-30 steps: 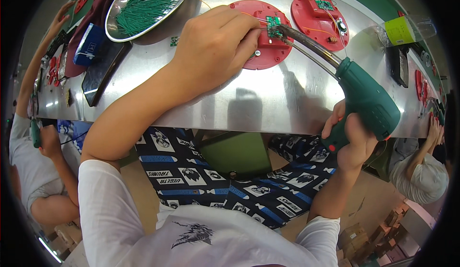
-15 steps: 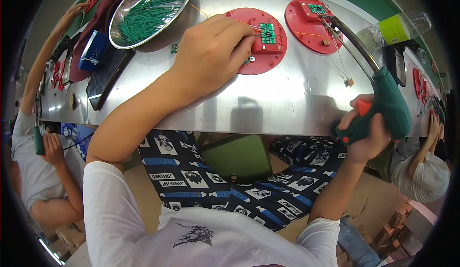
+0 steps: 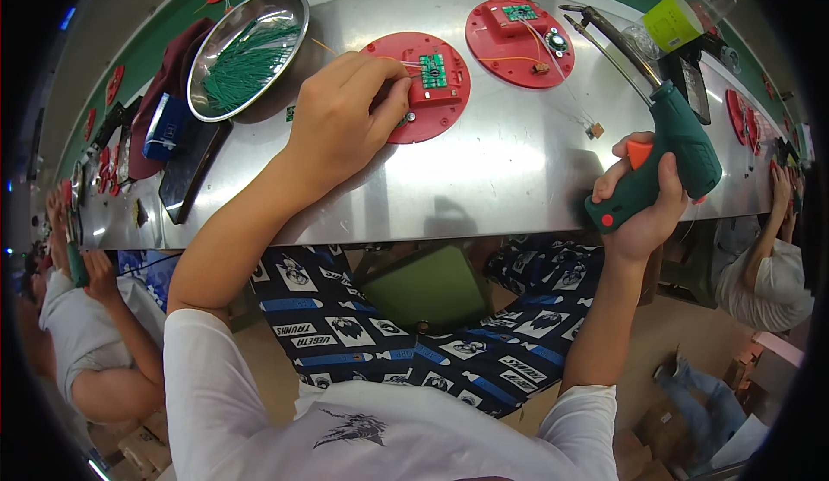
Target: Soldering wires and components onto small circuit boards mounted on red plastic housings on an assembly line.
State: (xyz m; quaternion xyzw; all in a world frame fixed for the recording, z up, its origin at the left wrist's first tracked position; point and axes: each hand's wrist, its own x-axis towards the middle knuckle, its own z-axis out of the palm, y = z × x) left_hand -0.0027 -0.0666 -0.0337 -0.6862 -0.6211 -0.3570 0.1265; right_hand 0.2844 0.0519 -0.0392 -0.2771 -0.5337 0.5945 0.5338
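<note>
With our left grip (image 3: 341,114) closed, thumb against forefinger, we pinch thin wires (image 3: 413,64) at the left side of a green circuit board (image 3: 433,71), though how many strands we cannot tell. The board sits on a red disc (image 3: 442,123) on the metal table (image 3: 492,161). Our right grip (image 3: 646,222) wraps the handle of a green soldering gun (image 3: 682,131), its tip well apart from that board. To our left, a metal bowl (image 3: 275,8) holds green wires (image 3: 246,66).
</note>
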